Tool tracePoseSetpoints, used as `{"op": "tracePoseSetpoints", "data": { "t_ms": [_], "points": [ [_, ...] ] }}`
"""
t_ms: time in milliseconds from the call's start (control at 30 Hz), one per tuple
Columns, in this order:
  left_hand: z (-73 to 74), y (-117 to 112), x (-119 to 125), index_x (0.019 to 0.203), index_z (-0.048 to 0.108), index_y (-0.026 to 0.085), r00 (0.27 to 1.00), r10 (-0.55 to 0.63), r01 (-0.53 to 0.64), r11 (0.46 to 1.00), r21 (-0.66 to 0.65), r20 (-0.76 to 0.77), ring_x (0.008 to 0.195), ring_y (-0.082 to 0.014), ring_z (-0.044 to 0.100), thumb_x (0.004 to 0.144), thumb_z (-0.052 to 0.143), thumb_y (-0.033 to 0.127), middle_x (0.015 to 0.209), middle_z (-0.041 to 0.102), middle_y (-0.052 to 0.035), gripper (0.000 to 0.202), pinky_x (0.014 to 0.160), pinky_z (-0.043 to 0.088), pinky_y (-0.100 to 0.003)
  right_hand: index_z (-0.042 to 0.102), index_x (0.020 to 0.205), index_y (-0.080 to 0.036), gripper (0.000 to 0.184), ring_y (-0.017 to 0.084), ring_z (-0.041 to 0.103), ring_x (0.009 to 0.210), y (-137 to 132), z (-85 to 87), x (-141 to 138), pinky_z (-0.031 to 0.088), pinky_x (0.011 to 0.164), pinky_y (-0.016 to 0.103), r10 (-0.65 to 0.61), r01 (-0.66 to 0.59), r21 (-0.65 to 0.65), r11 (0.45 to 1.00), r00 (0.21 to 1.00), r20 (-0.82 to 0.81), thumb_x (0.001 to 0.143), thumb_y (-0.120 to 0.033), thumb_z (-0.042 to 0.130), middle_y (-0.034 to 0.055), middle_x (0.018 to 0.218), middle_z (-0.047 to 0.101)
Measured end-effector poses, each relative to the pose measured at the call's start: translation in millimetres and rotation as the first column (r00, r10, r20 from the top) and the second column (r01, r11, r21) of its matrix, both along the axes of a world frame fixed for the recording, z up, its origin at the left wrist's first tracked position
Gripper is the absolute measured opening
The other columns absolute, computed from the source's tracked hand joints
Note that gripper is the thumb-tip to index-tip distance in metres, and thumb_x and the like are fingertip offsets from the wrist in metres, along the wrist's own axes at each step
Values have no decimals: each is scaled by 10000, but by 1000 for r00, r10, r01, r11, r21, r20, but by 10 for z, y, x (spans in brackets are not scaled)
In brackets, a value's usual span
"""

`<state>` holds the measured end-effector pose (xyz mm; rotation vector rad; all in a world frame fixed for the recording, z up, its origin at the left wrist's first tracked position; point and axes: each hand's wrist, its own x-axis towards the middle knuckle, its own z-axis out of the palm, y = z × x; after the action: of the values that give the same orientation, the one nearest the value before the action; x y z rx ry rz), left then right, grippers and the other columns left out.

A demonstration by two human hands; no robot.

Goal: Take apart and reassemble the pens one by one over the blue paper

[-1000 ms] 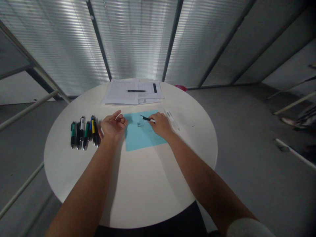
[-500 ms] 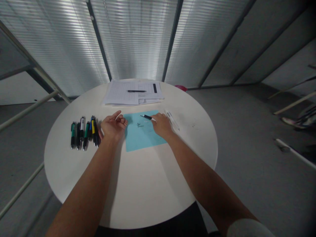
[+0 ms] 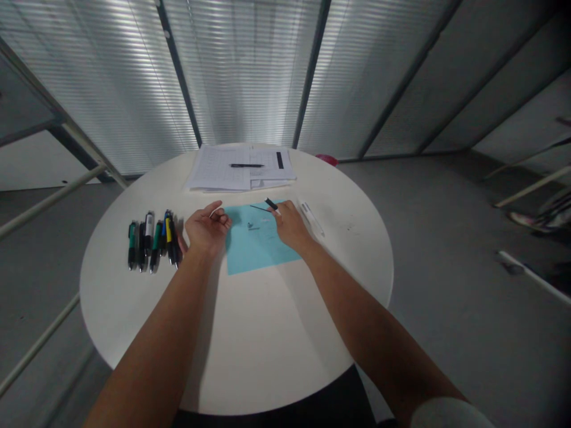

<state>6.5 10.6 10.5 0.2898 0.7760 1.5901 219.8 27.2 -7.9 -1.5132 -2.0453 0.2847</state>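
Well, nearest are the 2 bare forearms, reaching out across a round white table (image 3: 267,333). The right hand (image 3: 291,227) rests on the edge of a pale blue sheet (image 3: 254,249), its fingertips (image 3: 281,213) drawn together on a short black pen part (image 3: 270,204). That part sticks out from the fingertips up and to the left, its long axis slanting away from the person. A thin dark rod (image 3: 261,208) lies just beside it, roughly in line, though whether the 2 touch is hard to tell. The right hand is clearly nearer to both than the left hand (image 3: 206,233), which lies palm up at the sheet's other edge, well apart, its fingers curled in. A thin white strand (image 3: 216,210) shows at those fingers; whether they grip it, I cannot tell. Tiny dark bits (image 3: 253,226) sit on the sheet between the hands. Just right of the right hand lies a white pen (image 3: 311,218). Left of the left hand, about 7 pens (image 3: 150,241) lie side by side. Farther off are stacked printed papers (image 3: 241,176) with a black pen (image 3: 244,165) on top. Beyond the table are a grey floor (image 3: 423,238) and pale slatted blinds (image 3: 245,71).
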Motion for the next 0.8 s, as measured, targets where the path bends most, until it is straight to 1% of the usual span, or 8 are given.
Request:
{"op": "tracePoseSetpoints", "data": {
  "t_ms": [100,200,333,433,567,667,733,800],
  "points": [
    [-14,12,0,796,666,149,999,-17,18,1000,11,-32,553,-135,503,689,518,227,625,541,-50,198,554,464,-267,621,1107,-178,271,188,578,1072,-26,50,-15,452,947,320,6,-5,15,1000,998,-58,1012,-216,370,106,1139,567],
    [-52,30,21,759,685,133,995,-26,30,998,47,-94,544,-122,491,661,546,203,606,540,-45,184,558,452,-258,613,1108,-196,253,182,571,1105,-55,97,-29,436,984,322,52,-48,40,998,992,-117,1000,-192,385,94,1145,568],
    [-109,33,100,764,723,117,954,-36,89,982,166,-299,570,-111,506,639,630,131,609,553,-35,157,567,424,-237,624,1087,-203,229,173,572,1097,-82,112,-41,435,981,307,165,-149,97,984,969,-182,1000,-223,413,80,1118,580],
    [-137,19,150,778,742,133,913,-63,147,973,178,-404,595,-118,525,675,710,144,629,586,-42,108,571,411,-240,636,1093,-202,246,167,578,1047,-92,103,-45,456,920,291,211,-193,111,975,959,-190,1007,-256,411,71,1091,587],
    [-178,14,156,796,766,140,877,-91,190,967,167,-471,619,-131,545,670,810,200,697,651,-72,146,568,414,-261,653,1107,-217,261,171,579,1012,-96,97,-48,468,844,287,231,-222,67,973,958,-168,1009,-293,424,62,1082,599],
    [-199,28,147,819,779,137,851,-92,203,966,162,-517,639,-135,555,675,831,249,725,674,-81,190,578,424,-267,663,1104,-216,255,168,583,1007,-89,90,-50,460,867,291,247,-239,66,969,956,-158,1003,-303,444,58,1069,611],
    [-195,39,151,829,780,121,855,-79,184,970,157,-513,640,-124,551,675,837,281,722,674,-79,229,593,431,-258,667,1089,-209,252,165,585,1011,-83,85,-48,452,895,292,252,-240,89,967,953,-166,1001,-305,451,56,1057,617],
    [-175,47,157,827,775,106,881,-61,152,975,159,-470,632,-107,544,658,847,293,714,666,-67,262,599,433,-241,666,1068,-200,254,164,589,1009,-75,83,-43,450,905,289,235,-218,106,970,955,-180,1000,-315,449,58,1046,623]
  ]
}}
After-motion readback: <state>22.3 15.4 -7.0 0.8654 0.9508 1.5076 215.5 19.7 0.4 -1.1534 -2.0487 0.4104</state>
